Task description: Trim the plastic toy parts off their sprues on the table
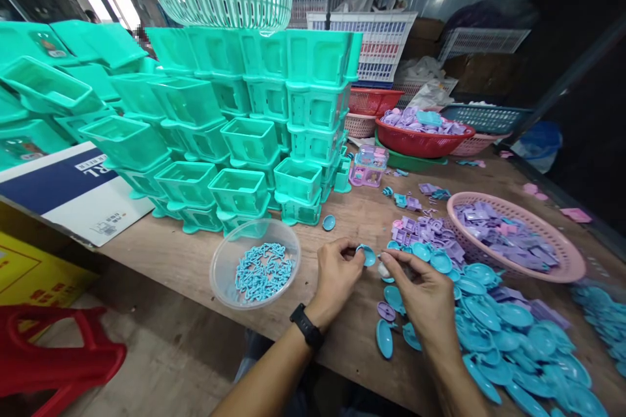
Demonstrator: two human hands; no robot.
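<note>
Blue oval piece [366, 255] pinched in left hand [337, 277], right hand [423, 293] at three o'clock gripped a small white part [384, 270], wooden table [195, 260] beneath.

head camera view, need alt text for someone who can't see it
A person's left hand pinches a small teal oval piece while the right hand holds a small pale part beside it, above a wooden table. A heap of teal oval pieces lies to the right, a clear bowl of blue bits to the left, and stacked teal boxes behind.

White and blue box [73, 199], left of frame: white letters "RL", seen upside down.
Smaller print on box: too small to read.
Yellow box [29, 273], lower left: red marks, unreadable.
</note>
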